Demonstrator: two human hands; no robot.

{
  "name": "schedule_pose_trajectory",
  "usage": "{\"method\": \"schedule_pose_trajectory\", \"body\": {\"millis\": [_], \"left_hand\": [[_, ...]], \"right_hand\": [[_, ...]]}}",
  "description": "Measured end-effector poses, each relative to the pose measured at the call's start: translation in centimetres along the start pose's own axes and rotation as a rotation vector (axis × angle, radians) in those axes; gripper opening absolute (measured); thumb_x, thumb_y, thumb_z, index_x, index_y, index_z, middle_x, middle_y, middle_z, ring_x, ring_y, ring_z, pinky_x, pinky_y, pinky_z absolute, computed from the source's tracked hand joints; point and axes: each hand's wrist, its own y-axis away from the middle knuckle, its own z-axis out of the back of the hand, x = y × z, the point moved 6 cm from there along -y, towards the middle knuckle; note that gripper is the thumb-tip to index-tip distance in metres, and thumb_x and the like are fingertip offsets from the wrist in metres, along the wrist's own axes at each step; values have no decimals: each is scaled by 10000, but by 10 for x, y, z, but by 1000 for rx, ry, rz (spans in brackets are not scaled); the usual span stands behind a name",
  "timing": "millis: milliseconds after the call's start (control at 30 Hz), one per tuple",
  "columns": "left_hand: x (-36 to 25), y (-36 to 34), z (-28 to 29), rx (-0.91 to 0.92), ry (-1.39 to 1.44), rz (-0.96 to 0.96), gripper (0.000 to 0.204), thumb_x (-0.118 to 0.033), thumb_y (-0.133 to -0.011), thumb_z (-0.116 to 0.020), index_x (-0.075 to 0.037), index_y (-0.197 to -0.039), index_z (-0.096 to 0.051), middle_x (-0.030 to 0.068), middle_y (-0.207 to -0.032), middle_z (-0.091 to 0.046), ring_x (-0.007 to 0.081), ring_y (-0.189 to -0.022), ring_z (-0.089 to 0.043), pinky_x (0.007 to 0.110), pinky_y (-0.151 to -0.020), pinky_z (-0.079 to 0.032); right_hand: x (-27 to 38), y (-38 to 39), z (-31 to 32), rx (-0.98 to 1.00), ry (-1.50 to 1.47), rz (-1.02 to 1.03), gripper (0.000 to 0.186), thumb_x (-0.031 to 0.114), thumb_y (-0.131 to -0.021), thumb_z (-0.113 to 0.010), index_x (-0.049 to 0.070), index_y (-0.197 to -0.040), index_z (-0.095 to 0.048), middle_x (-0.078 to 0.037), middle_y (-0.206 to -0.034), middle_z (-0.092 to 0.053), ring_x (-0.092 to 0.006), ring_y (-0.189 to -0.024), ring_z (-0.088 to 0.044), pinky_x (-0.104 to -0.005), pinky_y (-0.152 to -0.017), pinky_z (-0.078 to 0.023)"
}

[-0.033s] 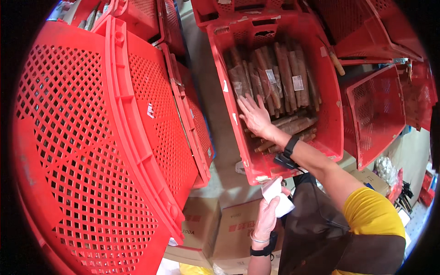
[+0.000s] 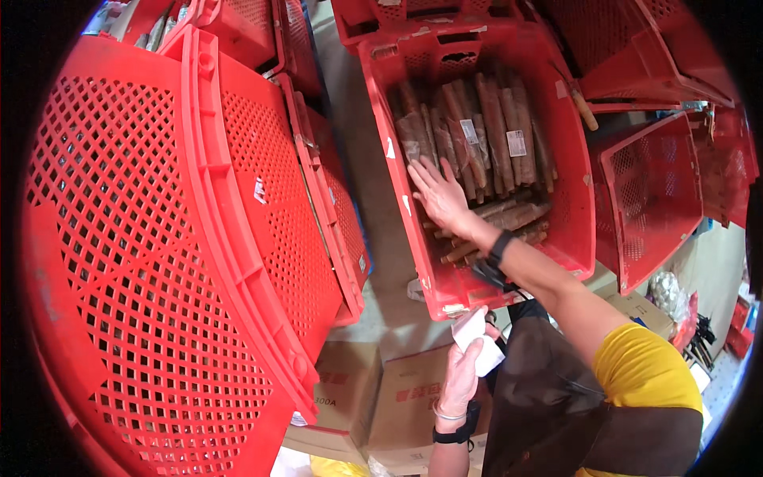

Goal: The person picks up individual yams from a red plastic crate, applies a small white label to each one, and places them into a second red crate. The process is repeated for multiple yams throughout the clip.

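Long brown bundles (image 2: 494,143); white labels (image 2: 517,143)

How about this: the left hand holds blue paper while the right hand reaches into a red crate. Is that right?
Not quite: the paper is white, as the head view shows. The left hand holds it, and the right hand reaches into a red crate.

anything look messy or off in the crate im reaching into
Slightly: at the near end of the red crate, some brown sticks lie crosswise, while most run lengthwise. Ragged white scraps also cling to the crate's left side, perhaps torn label remains.
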Motion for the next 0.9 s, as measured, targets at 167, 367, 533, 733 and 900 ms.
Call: {"method": "schedule_pose_trajectory", "body": {"millis": [167,367,533,733,900], "left_hand": [[2,-1,6,-39,-24,-13,436,-99,-990,-484,3,-1411,-426,56,-1027,-629,161,-1001,-595,315,-917,-470],[-3,5,1,-64,-24,-77,415,-97,-985,-507,-4,-1386,-456,44,-1015,-630,141,-972,-591,292,-908,-456],[5,2,8,-126,-22,-85,403,-101,-982,-528,2,-1368,-474,37,-995,-624,137,-973,-586,288,-906,-452],[-3,6,3,-142,-23,-108,402,-103,-983,-532,4,-1367,-481,31,-966,-620,134,-952,-586,289,-899,-456],[1,8,14,-178,-84,-114,393,-91,-981,-524,2,-1362,-490,27,-955,-621,128,-945,-585,287,-890,-458]], "right_hand": [[-29,-7,-14,13,-57,32,661,363,-945,-524,69,-1496,-304,-61,-1581,-251,-251,-1461,-214,-528,-1173,-157],[-109,-7,10,-375,-671,-392,301,166,-899,-590,36,-1170,-611,-205,-1098,-656,-388,-1030,-620,-438,-875,-504],[-77,1,-12,151,-534,-648,315,333,-849,-678,58,-988,-612,-208,-941,-676,-425,-911,-633,-510,-773,-494],[-75,19,-24,70,-1082,-687,237,268,-872,-684,44,-863,-605,-92,-746,-654,-227,-669,-621,-378,-591,-475],[-73,-37,1,-268,-1318,-723,224,239,-860,-682,22,-868,-628,-55,-745,-651,-164,-612,-580,-328,-562,-453]]}}
